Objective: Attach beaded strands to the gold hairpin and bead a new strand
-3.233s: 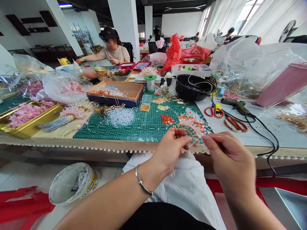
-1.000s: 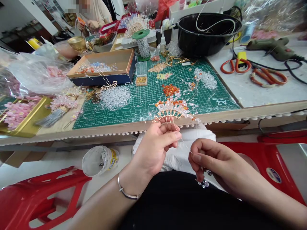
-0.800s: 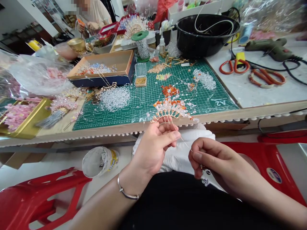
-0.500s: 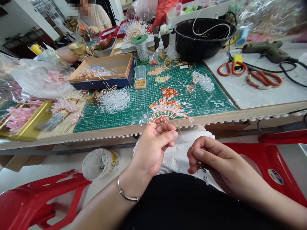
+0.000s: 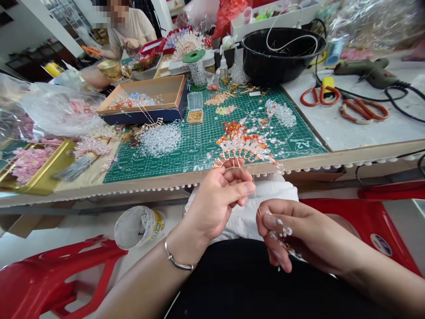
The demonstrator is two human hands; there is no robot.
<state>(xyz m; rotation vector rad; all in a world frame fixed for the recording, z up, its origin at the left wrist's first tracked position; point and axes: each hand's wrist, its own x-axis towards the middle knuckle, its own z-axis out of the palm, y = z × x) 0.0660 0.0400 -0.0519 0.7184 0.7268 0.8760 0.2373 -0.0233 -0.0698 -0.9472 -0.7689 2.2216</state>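
My left hand (image 5: 217, 201) is closed on the prongs of a beaded hair comb (image 5: 244, 147), held just above the front edge of the table. The comb has a curved gold base with clear, pinkish and orange beads fanning upward. Lower and to the right, my right hand (image 5: 299, 223) pinches a thin wire between thumb and finger. A strand of clear beads (image 5: 282, 241) hangs at its palm side, and the fine wire runs up toward my left fingers. Behind the comb, orange beads (image 5: 233, 127) lie on the green cutting mat (image 5: 139, 167).
Clear beads (image 5: 160, 139) are heaped on the mat near a cardboard box (image 5: 175, 91). A spool (image 5: 198, 73), black basin (image 5: 279, 55), red-handled scissors (image 5: 320, 96), pliers (image 5: 363, 110) and glue gun (image 5: 368, 71) stand or lie farther back. A co-worker (image 5: 136, 29) sits across the table.
My left hand and the comb have shifted slightly right. My right hand has turned and dropped a little, showing more of the bead strand. The co-worker's hand with the orange tool has moved left.
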